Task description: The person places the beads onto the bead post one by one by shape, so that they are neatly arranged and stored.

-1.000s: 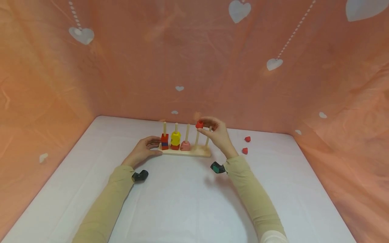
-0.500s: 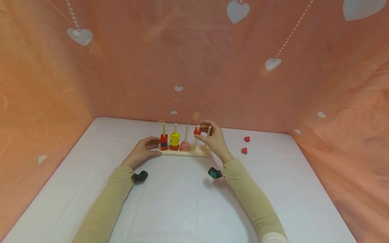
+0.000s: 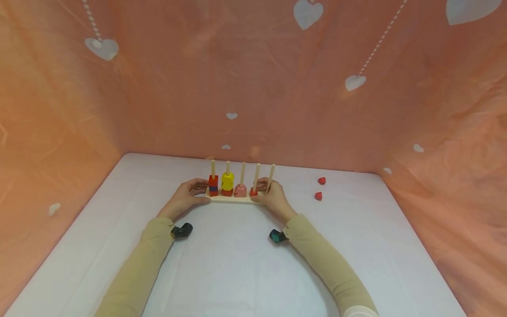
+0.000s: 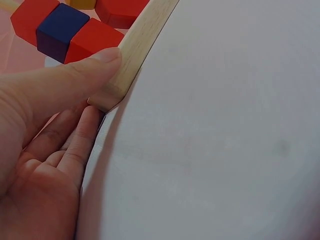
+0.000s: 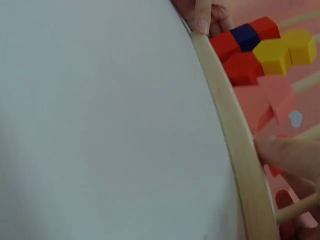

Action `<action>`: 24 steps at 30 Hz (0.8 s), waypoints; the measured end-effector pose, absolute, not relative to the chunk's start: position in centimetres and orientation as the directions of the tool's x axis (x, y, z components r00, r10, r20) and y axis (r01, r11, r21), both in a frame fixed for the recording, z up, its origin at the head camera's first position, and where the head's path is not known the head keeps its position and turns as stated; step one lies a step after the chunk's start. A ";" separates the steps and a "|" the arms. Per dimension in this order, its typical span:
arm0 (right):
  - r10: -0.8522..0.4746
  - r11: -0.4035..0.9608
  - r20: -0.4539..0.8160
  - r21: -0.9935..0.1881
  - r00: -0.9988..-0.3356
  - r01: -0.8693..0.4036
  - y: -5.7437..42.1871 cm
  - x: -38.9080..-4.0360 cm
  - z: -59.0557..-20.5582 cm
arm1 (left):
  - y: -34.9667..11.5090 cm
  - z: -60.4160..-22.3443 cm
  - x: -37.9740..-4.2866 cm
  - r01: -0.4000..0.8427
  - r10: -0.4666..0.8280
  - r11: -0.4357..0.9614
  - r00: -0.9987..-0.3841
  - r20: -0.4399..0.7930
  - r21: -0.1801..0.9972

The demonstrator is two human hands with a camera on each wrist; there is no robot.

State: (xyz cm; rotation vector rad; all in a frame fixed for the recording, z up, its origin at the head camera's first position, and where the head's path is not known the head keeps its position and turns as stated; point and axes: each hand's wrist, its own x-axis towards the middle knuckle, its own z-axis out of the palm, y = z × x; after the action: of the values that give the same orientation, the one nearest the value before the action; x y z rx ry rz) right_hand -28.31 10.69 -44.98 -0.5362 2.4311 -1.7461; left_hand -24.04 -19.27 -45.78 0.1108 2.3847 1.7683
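Note:
A wooden peg board (image 3: 231, 200) with several upright pegs stands on the table. My left hand (image 3: 185, 196) holds its left end, thumb along the front edge and fingers behind, as the left wrist view shows. At the base of the fourth peg, my right hand (image 3: 273, 197) pinches a red bead (image 3: 254, 193), partly hidden by the thumb. The leftmost peg bears red blocks with a blue block (image 4: 57, 30) between them. Yellow blocks (image 3: 227, 181) sit over a red one on the second peg, and pink pieces (image 3: 240, 190) on the third. The rightmost peg (image 3: 271, 176) is bare.
Two loose red beads, a farther bead (image 3: 322, 180) and a nearer bead (image 3: 318, 196), lie right of the board on the white tabletop (image 3: 225, 264). An orange cloth with hearts (image 3: 253, 79) rises behind and at both sides.
My right hand has moved down with the red bead, from the top of the fourth peg to its base. My left hand stays at the board's left end.

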 end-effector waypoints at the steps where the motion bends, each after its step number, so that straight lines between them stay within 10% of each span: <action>1: -0.340 0.289 0.126 -0.929 -0.932 -0.231 10.7 -28.3 -45.0 | -19.3 -45.8 -24.0 -0.043 0.158 0.292 -0.983 -0.093 0.955; 24: -0.421 0.342 0.233 -0.854 -0.876 -0.392 19.0 -25.3 -39.5 | -19.5 -46.1 -24.2 -0.016 0.171 0.293 -0.983 -0.069 0.956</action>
State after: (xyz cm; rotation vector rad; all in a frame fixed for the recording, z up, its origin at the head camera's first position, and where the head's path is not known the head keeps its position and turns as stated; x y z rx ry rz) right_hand -25.29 19.04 -39.49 -0.7729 2.5497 -1.6104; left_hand -24.24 -19.51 -46.13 0.1456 2.3949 1.7734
